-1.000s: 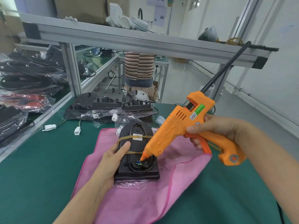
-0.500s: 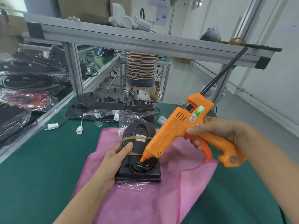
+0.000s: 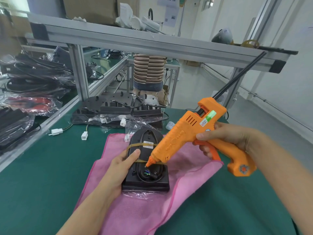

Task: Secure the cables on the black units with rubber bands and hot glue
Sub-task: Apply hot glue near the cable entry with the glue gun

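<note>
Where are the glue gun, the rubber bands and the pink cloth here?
glue gun [image 3: 183,136]: head view, on the orange body.
rubber bands [image 3: 135,145]: head view, on the upper band across the black unit.
pink cloth [image 3: 186,168]: head view, on the bare right part.

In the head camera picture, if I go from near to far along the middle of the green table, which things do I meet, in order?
Pink cloth → black unit with rubber bands, held by the left hand → small white connector at the cloth's far edge → pile of black units in clear plastic → person in a striped shirt beyond the table.
</note>
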`<state>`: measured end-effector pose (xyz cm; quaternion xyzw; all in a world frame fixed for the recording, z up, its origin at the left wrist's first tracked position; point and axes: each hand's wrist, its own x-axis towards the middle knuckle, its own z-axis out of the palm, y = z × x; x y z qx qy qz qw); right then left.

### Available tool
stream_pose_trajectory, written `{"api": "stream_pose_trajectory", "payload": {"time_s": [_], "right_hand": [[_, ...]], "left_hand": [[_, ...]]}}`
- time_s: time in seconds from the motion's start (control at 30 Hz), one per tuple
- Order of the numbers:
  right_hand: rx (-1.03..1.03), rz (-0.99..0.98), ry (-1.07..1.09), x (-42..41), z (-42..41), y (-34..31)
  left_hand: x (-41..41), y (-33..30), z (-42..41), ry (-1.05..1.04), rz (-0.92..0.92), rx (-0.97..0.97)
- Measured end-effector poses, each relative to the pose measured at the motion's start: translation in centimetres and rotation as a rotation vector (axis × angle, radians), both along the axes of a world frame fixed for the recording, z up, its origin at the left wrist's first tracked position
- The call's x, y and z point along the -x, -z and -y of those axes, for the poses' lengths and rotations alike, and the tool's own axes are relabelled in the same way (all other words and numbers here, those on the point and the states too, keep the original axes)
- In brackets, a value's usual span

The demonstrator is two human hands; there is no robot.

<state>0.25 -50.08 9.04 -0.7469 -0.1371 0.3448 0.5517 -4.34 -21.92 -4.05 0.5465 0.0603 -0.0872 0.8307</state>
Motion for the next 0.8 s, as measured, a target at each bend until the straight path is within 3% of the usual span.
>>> {"api": "stream_pose_trajectory", "payload": {"time_s": [0.8], "right_hand": [[0.023,0.025,-0.064,0.01,-0.26,-0.46]], "left_hand": [[-0.29,0.32,-0.09,-0.017,-0.024,-0.033]]}}
